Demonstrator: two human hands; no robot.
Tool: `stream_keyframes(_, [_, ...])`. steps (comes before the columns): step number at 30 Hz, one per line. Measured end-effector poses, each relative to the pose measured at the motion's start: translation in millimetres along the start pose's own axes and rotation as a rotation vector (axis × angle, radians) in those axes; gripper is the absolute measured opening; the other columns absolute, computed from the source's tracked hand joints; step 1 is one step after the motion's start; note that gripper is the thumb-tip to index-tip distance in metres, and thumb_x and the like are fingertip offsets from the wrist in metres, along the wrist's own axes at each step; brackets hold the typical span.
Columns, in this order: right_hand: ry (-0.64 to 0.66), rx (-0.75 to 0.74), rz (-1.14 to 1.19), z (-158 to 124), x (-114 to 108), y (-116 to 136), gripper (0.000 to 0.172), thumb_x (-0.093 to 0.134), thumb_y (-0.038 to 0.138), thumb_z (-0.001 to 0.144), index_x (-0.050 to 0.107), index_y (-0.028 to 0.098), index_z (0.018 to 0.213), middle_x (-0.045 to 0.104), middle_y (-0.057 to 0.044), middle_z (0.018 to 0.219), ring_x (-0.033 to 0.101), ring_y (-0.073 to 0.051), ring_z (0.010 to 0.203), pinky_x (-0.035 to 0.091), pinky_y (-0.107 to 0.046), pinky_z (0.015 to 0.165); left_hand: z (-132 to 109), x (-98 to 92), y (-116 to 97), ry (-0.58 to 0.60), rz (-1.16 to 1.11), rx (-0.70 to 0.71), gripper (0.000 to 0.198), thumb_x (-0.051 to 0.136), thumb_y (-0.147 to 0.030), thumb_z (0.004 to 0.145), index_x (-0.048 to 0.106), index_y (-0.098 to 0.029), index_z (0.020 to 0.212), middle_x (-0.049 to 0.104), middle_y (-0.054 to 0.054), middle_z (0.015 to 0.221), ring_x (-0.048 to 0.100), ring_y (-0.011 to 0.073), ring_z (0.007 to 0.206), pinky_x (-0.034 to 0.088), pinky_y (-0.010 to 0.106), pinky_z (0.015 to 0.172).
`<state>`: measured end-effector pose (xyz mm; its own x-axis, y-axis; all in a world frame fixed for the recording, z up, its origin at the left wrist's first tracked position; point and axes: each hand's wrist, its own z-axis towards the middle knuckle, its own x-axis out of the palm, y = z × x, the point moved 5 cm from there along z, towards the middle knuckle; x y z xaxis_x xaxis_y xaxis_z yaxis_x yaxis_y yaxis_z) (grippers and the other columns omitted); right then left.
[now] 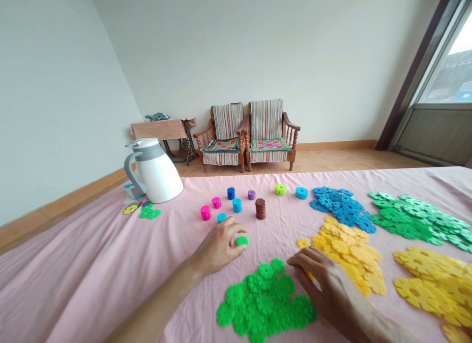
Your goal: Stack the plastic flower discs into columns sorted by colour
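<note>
My left hand (222, 245) is at the middle of the cloth, thumb and fingers curved apart around a small green flower-shaped disc stack (242, 241), which sits at the opening between them. Between my two hands spreads a loose pile of bright green flower discs (265, 301). My right hand (320, 279) is at the right edge of that pile, beside the orange-yellow discs (350, 252). Its fingertips are drawn together, and whatever is between them is hidden. Beyond my left hand stand a brown stack (260, 208) and a light blue stack (221, 218), partly covered by my fingers.
Other short stacks include pink (205, 213), dark blue (230, 193), purple (251, 195) and lime (280, 189). Blue discs (341, 207), green discs (420, 220) and yellow discs (435, 281) lie to the right. A white jug (157, 173) stands at the left on the pink cloth (110, 269).
</note>
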<state>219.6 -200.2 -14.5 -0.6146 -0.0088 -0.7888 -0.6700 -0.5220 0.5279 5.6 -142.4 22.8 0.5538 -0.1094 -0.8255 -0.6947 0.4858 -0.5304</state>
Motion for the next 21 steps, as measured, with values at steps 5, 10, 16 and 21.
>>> stream_keyframes(5, [-0.004,-0.006,-0.006,-0.7,0.3,-0.5,0.026,0.035,0.027,0.100,0.061,0.023,0.094,0.060,-0.003,0.086,0.059,-0.017,0.080,0.046,-0.033,0.071,-9.7,13.5,-37.4,0.119,-0.061,0.074,0.028,0.071,-0.027,0.074,0.068,-0.019,0.101,0.059,0.002,0.093,0.055,0.0138,0.075,0.046,0.025,0.071])
stream_keyframes(10, [-0.017,-0.019,-0.012,-1.2,0.2,-1.2,0.026,0.035,0.025,0.100,0.061,0.022,0.097,0.060,-0.003,0.086,0.059,-0.018,0.080,0.046,-0.034,0.071,-12.6,29.9,-46.5,0.174,0.007,0.019,0.027,0.073,-0.026,0.069,0.070,-0.020,0.096,0.058,0.002,0.087,0.056,0.0180,0.082,0.046,0.027,0.075])
stream_keyframes(16, [-0.019,-0.019,-0.019,-1.2,-2.0,1.0,0.027,0.035,0.024,0.100,0.061,0.022,0.095,0.061,-0.004,0.085,0.060,-0.018,0.080,0.047,-0.034,0.070,-11.0,38.2,-39.4,0.163,-0.025,-0.031,0.019,0.069,-0.021,0.069,0.069,-0.019,0.087,0.057,0.001,0.081,0.055,0.0177,0.080,0.045,0.027,0.072])
stream_keyframes(21, [-0.024,-0.021,-0.015,-2.2,-3.1,1.2,0.028,0.035,0.025,0.099,0.061,0.022,0.093,0.061,-0.004,0.084,0.060,-0.018,0.078,0.047,-0.033,0.070,-10.7,36.0,-37.2,0.142,-0.085,-0.029,0.017,0.070,-0.019,0.065,0.066,-0.018,0.081,0.057,0.001,0.079,0.055,0.0156,0.074,0.044,0.025,0.068])
